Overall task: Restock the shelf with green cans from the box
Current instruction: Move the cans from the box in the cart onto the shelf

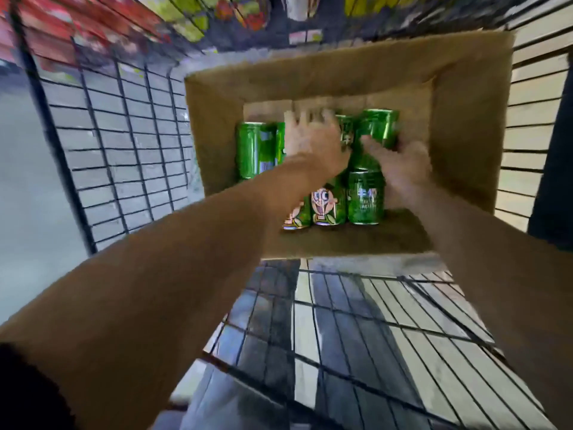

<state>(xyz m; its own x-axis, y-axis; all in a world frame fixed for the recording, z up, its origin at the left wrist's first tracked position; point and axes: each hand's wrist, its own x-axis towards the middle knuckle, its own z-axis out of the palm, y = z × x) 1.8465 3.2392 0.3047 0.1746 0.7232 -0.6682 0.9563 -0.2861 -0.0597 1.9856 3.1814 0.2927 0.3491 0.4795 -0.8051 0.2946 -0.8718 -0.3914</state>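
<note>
Head view: both hands reach down into the open cardboard box [465, 119], blurred by motion. The left hand [313, 141] has its fingers spread apart over the green cans [366, 193], touching none that I can make out. The right hand [403, 162] lies against a can at its 11 o'clock; whether it grips is unclear. More cans stand at 9 o'clock of the left hand and at 6 o'clock below both. The box sits in a wire cart [124, 135].
</note>
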